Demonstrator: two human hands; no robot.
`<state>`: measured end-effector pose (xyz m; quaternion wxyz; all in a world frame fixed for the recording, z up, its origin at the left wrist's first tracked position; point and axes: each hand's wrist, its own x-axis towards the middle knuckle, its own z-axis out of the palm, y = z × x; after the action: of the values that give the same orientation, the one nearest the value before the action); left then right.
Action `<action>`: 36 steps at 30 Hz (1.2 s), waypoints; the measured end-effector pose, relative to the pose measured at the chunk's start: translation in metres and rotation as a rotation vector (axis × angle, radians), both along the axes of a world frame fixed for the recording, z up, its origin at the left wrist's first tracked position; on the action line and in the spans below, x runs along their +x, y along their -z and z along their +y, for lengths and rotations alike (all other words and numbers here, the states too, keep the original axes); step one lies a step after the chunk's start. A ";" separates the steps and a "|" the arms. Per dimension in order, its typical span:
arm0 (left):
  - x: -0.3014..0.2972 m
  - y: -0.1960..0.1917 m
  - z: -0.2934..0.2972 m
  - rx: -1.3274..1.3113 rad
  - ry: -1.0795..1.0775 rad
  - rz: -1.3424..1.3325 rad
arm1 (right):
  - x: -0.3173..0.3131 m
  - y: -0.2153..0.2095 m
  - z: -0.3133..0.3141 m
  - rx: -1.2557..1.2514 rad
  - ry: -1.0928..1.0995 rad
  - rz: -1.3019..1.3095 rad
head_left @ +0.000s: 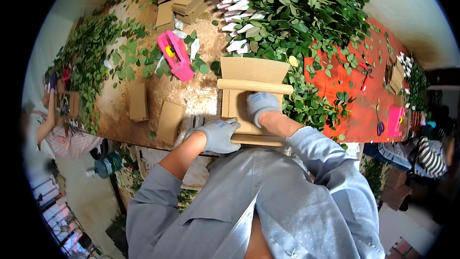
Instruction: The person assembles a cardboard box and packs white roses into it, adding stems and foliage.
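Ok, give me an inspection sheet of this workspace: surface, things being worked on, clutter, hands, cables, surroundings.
Surface: brown table, red cover at right.
Job's things: cardboard with two raised ridges.
Clutter: leafy stems, leaves, pink dispenser, blue-handled scissors.
Hands: both gloved; left hand at the cardboard's near left corner, right hand on its middle.
Cables: nothing seen.
Surroundings: co-worker's hand at far left; bottle below the table edge.

Blue water bottle (107, 165) at left; blue-handled scissors (380, 128) on red covering (357, 117), right.
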<state>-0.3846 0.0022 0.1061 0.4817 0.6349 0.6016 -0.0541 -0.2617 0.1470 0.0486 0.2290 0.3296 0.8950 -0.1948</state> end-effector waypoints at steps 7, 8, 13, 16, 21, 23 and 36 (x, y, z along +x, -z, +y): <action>-0.002 0.003 -0.005 0.020 -0.011 -0.015 | 0.003 -0.009 -0.022 -0.106 -0.109 0.173; -0.002 0.001 -0.006 0.037 -0.001 -0.019 | 0.004 -0.006 -0.022 -0.120 -0.091 0.172; -0.018 -0.022 -0.024 0.077 -0.055 -0.125 | 0.008 -0.007 -0.020 -0.165 -0.045 0.204; -0.018 -0.028 -0.030 0.187 -0.054 -0.173 | 0.012 -0.004 -0.021 -0.182 -0.040 0.222; -0.003 -0.042 -0.012 0.139 0.089 -0.028 | 0.012 -0.004 -0.023 -0.136 -0.045 0.256; -0.001 -0.018 -0.008 0.071 0.162 0.041 | 0.010 -0.005 -0.024 -0.160 -0.031 0.265; 0.004 -0.009 -0.004 0.007 0.160 0.077 | 0.006 -0.003 -0.021 -0.257 -0.020 0.181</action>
<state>-0.3807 -0.0017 0.1153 0.4503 0.6800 0.5672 -0.1146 -0.2562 0.1261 0.0518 0.1894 0.2699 0.8828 -0.3345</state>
